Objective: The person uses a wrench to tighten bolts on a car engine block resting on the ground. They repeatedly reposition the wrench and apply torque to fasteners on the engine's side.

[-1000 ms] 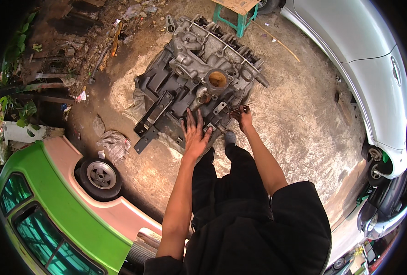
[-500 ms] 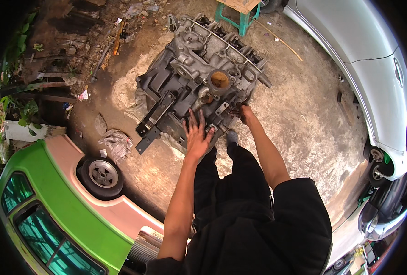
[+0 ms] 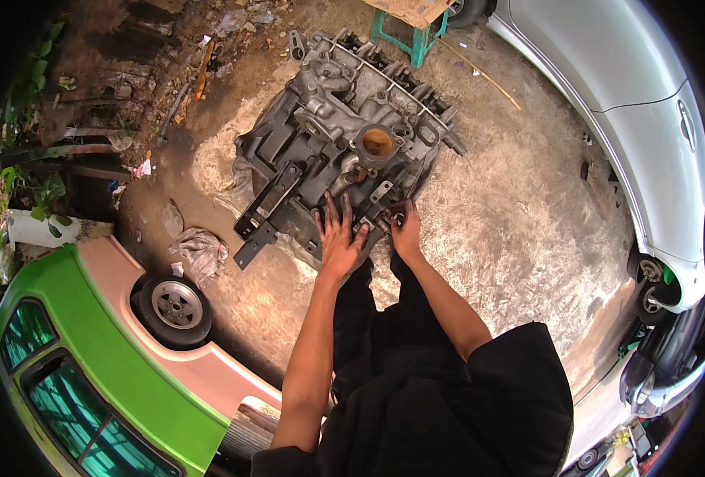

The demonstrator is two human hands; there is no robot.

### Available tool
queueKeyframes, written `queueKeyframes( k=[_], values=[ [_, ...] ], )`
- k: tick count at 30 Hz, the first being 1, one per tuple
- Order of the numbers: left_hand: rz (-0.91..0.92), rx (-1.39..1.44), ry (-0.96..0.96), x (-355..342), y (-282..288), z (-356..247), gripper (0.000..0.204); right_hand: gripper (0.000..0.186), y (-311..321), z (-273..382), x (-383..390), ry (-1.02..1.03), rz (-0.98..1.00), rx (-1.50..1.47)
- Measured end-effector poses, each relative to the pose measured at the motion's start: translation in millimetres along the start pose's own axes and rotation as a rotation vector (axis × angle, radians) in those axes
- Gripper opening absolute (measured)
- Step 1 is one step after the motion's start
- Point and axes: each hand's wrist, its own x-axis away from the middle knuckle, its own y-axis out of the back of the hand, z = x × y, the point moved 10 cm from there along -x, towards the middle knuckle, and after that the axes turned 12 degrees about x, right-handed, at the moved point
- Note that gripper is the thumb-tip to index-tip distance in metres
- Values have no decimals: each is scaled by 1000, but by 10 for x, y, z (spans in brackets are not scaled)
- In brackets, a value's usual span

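A grey metal engine (image 3: 321, 131) stands in front of me, grimy and partly dismantled, with a round brownish opening (image 3: 378, 143) on its upper side. My left hand (image 3: 340, 238) lies on the engine's near edge, fingers spread and smudged dark. Just to its right, my right hand (image 3: 405, 229) is at the near right corner of the engine, its fingers curled together by a small metal bracket (image 3: 381, 191). Whatever lies between those fingertips is too small and dark to make out. A flat dark bracket (image 3: 257, 246) juts out at the engine's near left.
A green and pink car (image 3: 90, 318) stands at the left, its wheel (image 3: 175, 312) toward me. A silver car (image 3: 607, 71) lines the right. Behind the engine is a green stool (image 3: 418, 46) with a board on top. A crumpled sack (image 3: 201, 253) lies on the floor.
My right hand has moved left and slightly nearer along the engine's right corner, closer to my left hand. My left hand has stayed on nearly the same spot.
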Motion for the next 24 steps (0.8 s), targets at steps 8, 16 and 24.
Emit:
queueKeyframes(
  k=[8,16,24],
  values=[
    [-5,-1,-18,-1,3,-5,78,41,16,-162,68,44,94,189],
    [-3,1,-9,10,-2,-5,77,13,-101,-987,-238,-362,-89,-764],
    [-5,-3,-4,-6,13,-24,78,19,-645,-1367,-457,-776,125,-947]
  ],
)
